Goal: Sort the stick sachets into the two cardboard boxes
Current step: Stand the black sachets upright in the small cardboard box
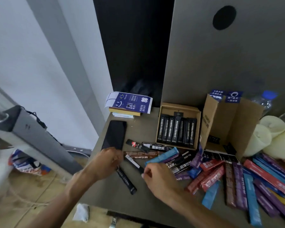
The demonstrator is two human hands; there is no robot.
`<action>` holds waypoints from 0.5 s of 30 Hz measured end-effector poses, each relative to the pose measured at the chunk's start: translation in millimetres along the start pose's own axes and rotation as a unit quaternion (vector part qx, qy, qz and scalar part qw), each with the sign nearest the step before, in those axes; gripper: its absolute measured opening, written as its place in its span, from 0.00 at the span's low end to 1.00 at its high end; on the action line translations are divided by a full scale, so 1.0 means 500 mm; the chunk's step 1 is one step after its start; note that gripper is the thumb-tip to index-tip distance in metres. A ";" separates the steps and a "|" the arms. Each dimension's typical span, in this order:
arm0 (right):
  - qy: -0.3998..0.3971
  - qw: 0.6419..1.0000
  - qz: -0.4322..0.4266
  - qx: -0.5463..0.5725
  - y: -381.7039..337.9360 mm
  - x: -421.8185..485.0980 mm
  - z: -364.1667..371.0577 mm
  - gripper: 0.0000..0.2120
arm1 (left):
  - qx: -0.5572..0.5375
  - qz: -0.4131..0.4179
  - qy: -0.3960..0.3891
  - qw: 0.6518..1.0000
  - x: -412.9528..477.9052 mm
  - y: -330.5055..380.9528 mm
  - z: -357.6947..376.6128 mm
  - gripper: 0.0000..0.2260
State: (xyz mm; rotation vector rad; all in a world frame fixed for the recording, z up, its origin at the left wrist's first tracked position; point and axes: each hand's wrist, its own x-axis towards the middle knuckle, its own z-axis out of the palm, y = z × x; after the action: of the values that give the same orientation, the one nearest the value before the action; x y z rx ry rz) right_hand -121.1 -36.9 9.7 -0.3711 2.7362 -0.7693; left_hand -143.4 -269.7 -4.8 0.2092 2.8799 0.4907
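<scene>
Below the phone, my left hand seemingly grips 1 black sachet, top hidden; right hand pinches a white-labelled sachet

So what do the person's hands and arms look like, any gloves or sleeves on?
No gloves: the left hand and right hand are bare. Both forearms are bare too, with no sleeve in view. I see no watch, ring or bracelet.

dim, soft indoor light; wide-angle bending at edges, slight blur throughout.
</scene>
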 end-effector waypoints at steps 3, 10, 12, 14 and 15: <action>-0.033 0.999 -0.008 -0.006 -0.017 -0.012 0.058 0.11 | -0.005 -0.048 0.005 0.999 -0.027 -0.020 0.013 0.03; -0.024 0.999 -0.011 -0.034 -0.039 -0.015 0.109 0.13 | -0.007 -0.128 0.020 0.992 -0.038 0.020 0.032 0.08; -0.035 0.999 -0.013 -0.034 -0.041 -0.016 0.107 0.12 | -0.031 -0.146 0.019 0.989 -0.039 0.022 0.037 0.09; -0.048 0.999 -0.001 -0.016 -0.039 -0.016 0.101 0.08 | -0.080 -0.171 0.007 0.982 -0.040 0.018 0.039 0.08; -0.055 0.998 0.018 0.013 -0.035 -0.014 0.096 0.05 | -0.134 -0.179 0.006 0.975 -0.041 0.016 0.039 0.09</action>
State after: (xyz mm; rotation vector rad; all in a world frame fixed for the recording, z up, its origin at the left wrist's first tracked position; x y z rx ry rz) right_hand -96.0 -71.7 -19.2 -0.3481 2.6208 -0.7520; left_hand -118.5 -259.9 -16.3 -0.3495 2.7317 0.7963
